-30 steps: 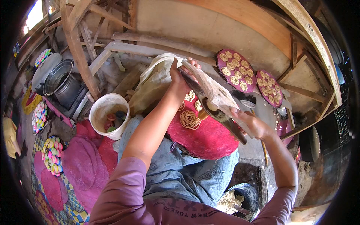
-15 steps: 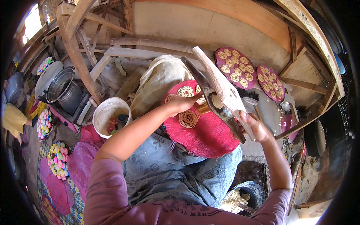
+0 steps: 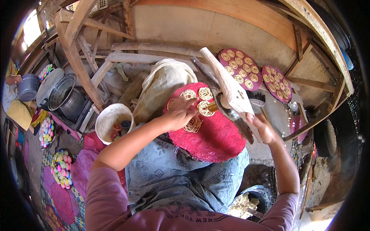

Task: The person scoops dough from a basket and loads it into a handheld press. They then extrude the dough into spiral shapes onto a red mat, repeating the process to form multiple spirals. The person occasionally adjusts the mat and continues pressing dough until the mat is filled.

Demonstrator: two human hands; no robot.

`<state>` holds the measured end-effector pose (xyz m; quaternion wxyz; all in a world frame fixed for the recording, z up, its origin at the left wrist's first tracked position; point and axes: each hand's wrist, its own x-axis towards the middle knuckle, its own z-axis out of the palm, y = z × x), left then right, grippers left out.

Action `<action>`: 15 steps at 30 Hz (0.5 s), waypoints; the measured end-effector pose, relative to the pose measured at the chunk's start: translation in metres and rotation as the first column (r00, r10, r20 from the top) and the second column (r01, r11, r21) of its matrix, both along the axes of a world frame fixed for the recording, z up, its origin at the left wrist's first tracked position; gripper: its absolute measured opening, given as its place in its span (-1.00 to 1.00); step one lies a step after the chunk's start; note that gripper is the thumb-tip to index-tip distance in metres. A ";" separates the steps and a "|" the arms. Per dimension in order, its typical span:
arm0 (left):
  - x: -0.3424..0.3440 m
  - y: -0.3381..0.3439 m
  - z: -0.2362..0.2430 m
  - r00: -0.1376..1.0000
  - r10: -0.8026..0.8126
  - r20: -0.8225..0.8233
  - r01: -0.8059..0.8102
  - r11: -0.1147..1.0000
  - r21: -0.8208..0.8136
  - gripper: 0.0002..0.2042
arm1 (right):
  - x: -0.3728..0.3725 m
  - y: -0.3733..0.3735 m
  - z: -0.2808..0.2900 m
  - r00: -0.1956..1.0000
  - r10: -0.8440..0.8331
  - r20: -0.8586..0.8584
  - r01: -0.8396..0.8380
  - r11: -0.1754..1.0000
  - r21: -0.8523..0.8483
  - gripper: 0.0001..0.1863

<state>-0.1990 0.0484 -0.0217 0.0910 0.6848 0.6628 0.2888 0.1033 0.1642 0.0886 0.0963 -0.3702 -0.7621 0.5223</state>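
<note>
My right hand grips a hinged wooden press, made of a pale beam and a dark one, held raised at a slant with a brass cylinder under its middle. My left hand is over a round red mat on my lap, its fingers apart, touching or just above coils of pale noodle strands. The coils sit on the mat's back half; one is partly hidden by my left hand.
A white bucket with small cups stands left, near a steel pot. Two noodle-covered mats lean at back right amid wooden beams. Coloured bundles lie lower left. Another person's hand holds a grey bucket.
My left hand has let go of the press and moved down-left onto the mat's coils. The press's upper end has shifted right. The other person's grey bucket has moved up and right.
</note>
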 end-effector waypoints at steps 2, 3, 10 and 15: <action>0.003 -0.013 0.011 0.956 0.101 -0.277 -0.081 0.993 0.083 -0.47 | 0.005 -0.006 0.008 0.999 -0.005 -0.054 0.009 0.997 0.076 -0.11; 0.002 -0.013 0.021 0.897 0.134 -0.420 -0.083 0.987 0.139 -0.47 | 0.006 -0.010 0.011 0.997 0.007 -0.071 0.003 0.991 0.133 -0.12; -0.022 0.047 0.100 0.189 -0.482 0.856 0.036 0.874 0.484 -0.25 | 0.024 -0.033 0.039 0.972 0.093 -0.215 -0.082 0.995 0.055 -0.20; -0.004 0.060 0.043 0.938 -0.126 -0.323 0.274 0.840 0.468 -0.57 | 0.059 -0.043 0.038 0.931 0.025 -0.365 -0.024 1.000 0.007 -0.13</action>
